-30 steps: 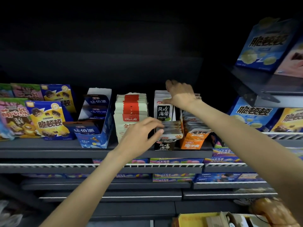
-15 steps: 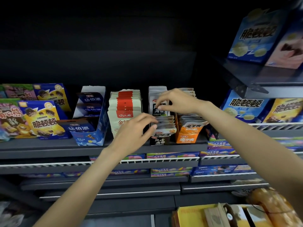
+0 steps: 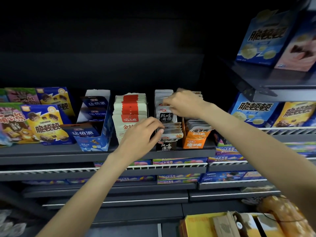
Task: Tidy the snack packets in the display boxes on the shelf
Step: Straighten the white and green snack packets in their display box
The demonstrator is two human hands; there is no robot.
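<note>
Dark shelf (image 3: 51, 154) in a dim store. Black box (image 3: 166, 146) of leaning white packets (image 3: 172, 130): left hand (image 3: 142, 135) pinches the front ones, right hand (image 3: 184, 104) pinches a rear packet.

This is a shop, most likely a small grocery or convenience store, seen at its snack aisle. Dark grey metal shelves (image 3: 51, 155) run in stepped tiers, their front edges fitted with white ribbed price-label rails (image 3: 171, 166). Goods stand in multiples, faces outward: blue and yellow printed cardboard biscuit boxes (image 3: 46, 127) on the left, an open blue cardboard display carton (image 3: 95, 142), a tight row of cream packets with red bands (image 3: 130, 115), a black display box of white-and-black seaweed packets (image 3: 166, 146) and an orange cardboard display box (image 3: 194, 142) beside it. Flat blue and purple sweet boxes (image 3: 179, 160) fill the lower tiers, and more blue boxes (image 3: 263, 36) sit on a higher angled shelf at right.
</note>
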